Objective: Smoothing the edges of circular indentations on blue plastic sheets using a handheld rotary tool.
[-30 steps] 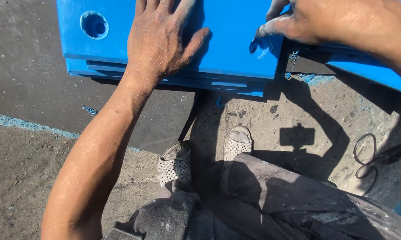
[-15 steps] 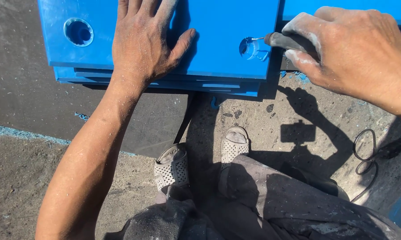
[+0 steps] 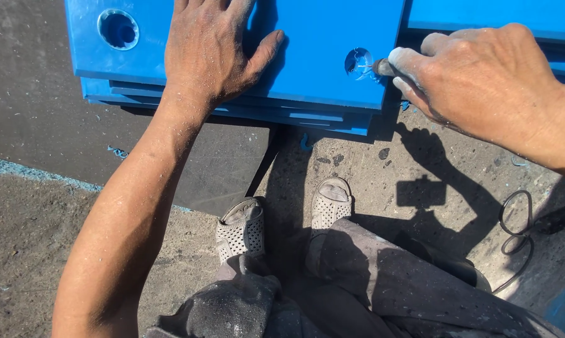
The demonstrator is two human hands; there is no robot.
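Observation:
A stack of blue plastic boards (image 3: 323, 37) lies in front of me, the top one with two round holes, one at the left (image 3: 118, 29) and one at the right (image 3: 358, 62). My left hand (image 3: 210, 53) presses flat on the top board between the holes, fingers spread. My right hand (image 3: 476, 78) is closed on a small tool (image 3: 382, 66) whose tip touches the rim of the right hole. Most of the tool is hidden inside the fist.
My two feet in pale perforated shoes (image 3: 241, 228) stand on a dusty concrete floor (image 3: 38, 238), below the boards' near edge. A dark sheet (image 3: 57, 119) lies under the stack. A black cable loop (image 3: 514, 228) lies at right. More blue board (image 3: 501, 15) lies behind.
My right hand came down from above the board and brought the tool's tip to the right hole's rim. The left hand stayed pressed on the board; the view shifted slightly.

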